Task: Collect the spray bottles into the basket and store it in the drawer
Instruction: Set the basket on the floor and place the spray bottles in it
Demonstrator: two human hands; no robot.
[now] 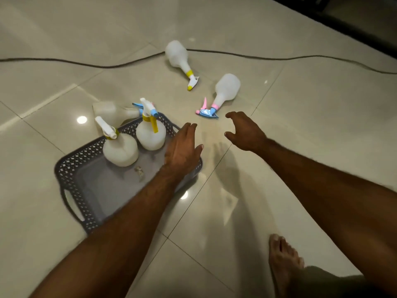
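Observation:
A grey lattice basket (71, 168) sits on the tiled floor at the left. Two white spray bottles stand upright in it: one with a yellow collar (120, 149) and one with a yellow and blue head (150, 134). Behind the basket a third bottle (111, 114) lies on the floor. Farther out lie a bottle with a yellow nozzle (177, 54) and a bottle with a pink and blue trigger (226, 89). My left hand (182, 149) hovers flat over the basket's right rim, holding nothing. My right hand (245, 131) is open with curled fingers, just short of the pink and blue trigger.
A dark cable (96, 65) runs across the floor behind the bottles. My bare foot (283, 261) rests at the lower right. A dark edge (343, 24) borders the floor at the top right.

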